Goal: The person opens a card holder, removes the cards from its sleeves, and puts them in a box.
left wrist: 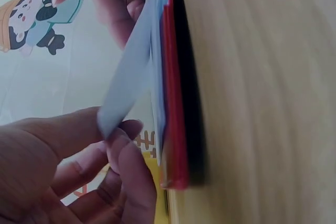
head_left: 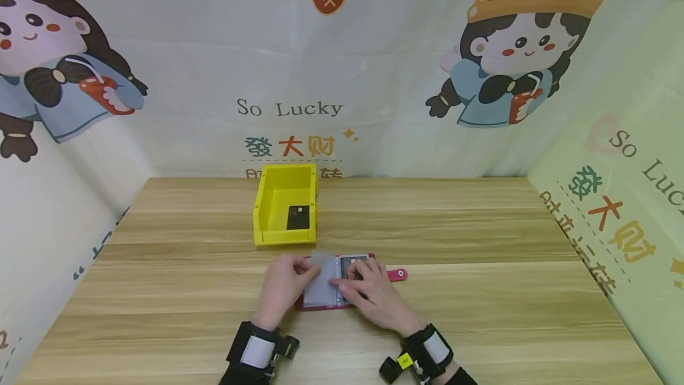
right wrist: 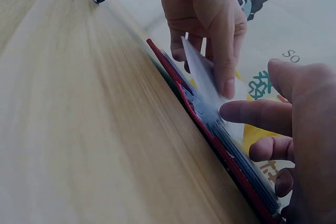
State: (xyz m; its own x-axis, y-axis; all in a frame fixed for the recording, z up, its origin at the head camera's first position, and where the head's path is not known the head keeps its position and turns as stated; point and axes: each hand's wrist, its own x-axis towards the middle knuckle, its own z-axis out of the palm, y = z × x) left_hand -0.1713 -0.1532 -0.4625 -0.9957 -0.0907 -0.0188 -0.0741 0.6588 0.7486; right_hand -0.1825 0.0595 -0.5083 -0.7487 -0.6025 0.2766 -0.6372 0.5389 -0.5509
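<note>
Red card holder lies open on table, near yellow bin. Left hand pinches a clear sleeve — right hand fingers flat on pages. Risk: thin sleeve slips or tears if yanked.

both forearms reach forward side by side, each wrist wrapped in a black strap with a white patch. the left hand lies knuckles up, thumb and fingers curled together in a pinch. the right hand lies palm down close beside it, its fingers stretched toward the left hand.
</note>
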